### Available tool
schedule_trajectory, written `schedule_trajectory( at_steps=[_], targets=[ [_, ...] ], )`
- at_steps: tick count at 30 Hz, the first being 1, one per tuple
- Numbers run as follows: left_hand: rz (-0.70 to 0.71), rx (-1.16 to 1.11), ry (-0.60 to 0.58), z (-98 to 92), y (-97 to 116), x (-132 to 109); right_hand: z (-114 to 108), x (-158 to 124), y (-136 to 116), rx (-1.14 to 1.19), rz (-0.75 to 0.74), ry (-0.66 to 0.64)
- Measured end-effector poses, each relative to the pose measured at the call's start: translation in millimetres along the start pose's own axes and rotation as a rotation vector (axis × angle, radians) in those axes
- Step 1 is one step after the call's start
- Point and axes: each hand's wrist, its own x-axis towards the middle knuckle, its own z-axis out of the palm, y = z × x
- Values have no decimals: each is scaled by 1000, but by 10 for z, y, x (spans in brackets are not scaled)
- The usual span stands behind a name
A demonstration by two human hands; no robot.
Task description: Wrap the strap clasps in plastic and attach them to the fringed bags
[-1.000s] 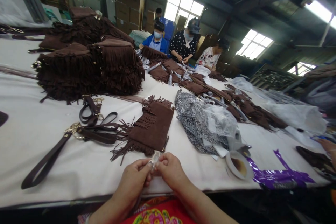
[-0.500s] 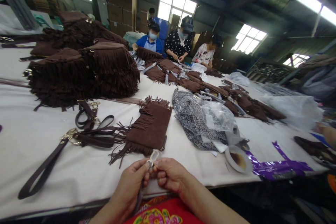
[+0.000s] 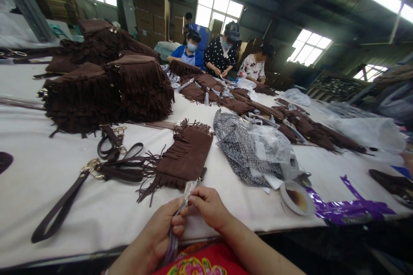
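My left hand is closed round a dark strap wrapped in clear plastic, which hangs down toward my lap. The pale plastic-covered end sticks up past my fingertips. Thumb and finger of my right hand pinch at that end, close to the left fingertips. Just beyond my hands a brown fringed suede pouch lies flat on the white table. To its left are several dark brown wrist straps with gold-coloured clasps.
A tall pile of brown fringed bags stands at the back left. Right of the pouch lie grey tweed-like cloth, a clear plastic bag, a white bowl with brown liquid, and purple plastic. Co-workers stand across the table.
The clasp-like, plastic-covered end at my fingertips has turned and now looks narrow and upright. My right hand has shifted slightly up, and more wrapped strap shows below my left hand.
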Motion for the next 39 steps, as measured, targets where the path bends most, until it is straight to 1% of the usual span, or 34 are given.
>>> schedule_trajectory(
  at_steps=[2,4,7,9,11,13,16,18,20,21,23,26,28,30,31,32,34,35,36,37,38,39],
  targets=[
    [-96,-65,-8,17,44,-18,13,18,2,-55,-58,-3],
    [-154,-111,-25,26,67,-28,36,35,-4,-109,-113,20],
    [-156,-124,-46,16,67,-29,71,58,-23,-155,-120,110],
    [-141,-103,-40,0,65,-31,86,76,-34,-149,-84,141],
    [-153,-85,-44,-11,72,-37,100,99,-43,-124,-38,139],
    [-187,-86,-65,-9,85,-41,132,126,-50,-112,43,153],
    [-259,-102,-106,8,92,-27,229,157,-54,-130,201,227],
    [-296,-96,-137,7,96,-12,288,160,-46,-113,274,251],
    [-313,-60,-166,-13,118,-12,292,146,-25,-75,286,255],
    [-303,-30,-167,-26,141,-23,266,133,-9,-69,262,256],
    [-249,51,-124,-45,199,-66,164,101,27,-119,164,270],
    [-111,228,-3,-32,258,-138,-23,63,86,-352,-17,309],
    [32,446,64,-6,245,-150,-104,65,118,-548,-155,302],
    [220,725,117,4,218,-121,-137,97,139,-723,-258,266],
    [294,850,130,-1,217,-97,-143,123,145,-797,-285,245],
    [337,951,131,-14,235,-75,-146,155,148,-862,-292,231],
    [331,1108,125,-48,345,-55,-153,226,150,-975,-280,230],
    [321,1200,133,-64,434,-66,-158,261,149,-1023,-283,231],
    [344,1318,163,-73,536,-93,-163,292,146,-1065,-298,227],
    [430,1452,227,-74,641,-132,-165,317,142,-1099,-325,212],
    [578,1580,315,-67,733,-178,-162,333,135,-1127,-355,191],
    [766,1676,403,-52,801,-221,-152,340,126,-1149,-377,170]
  ],
)
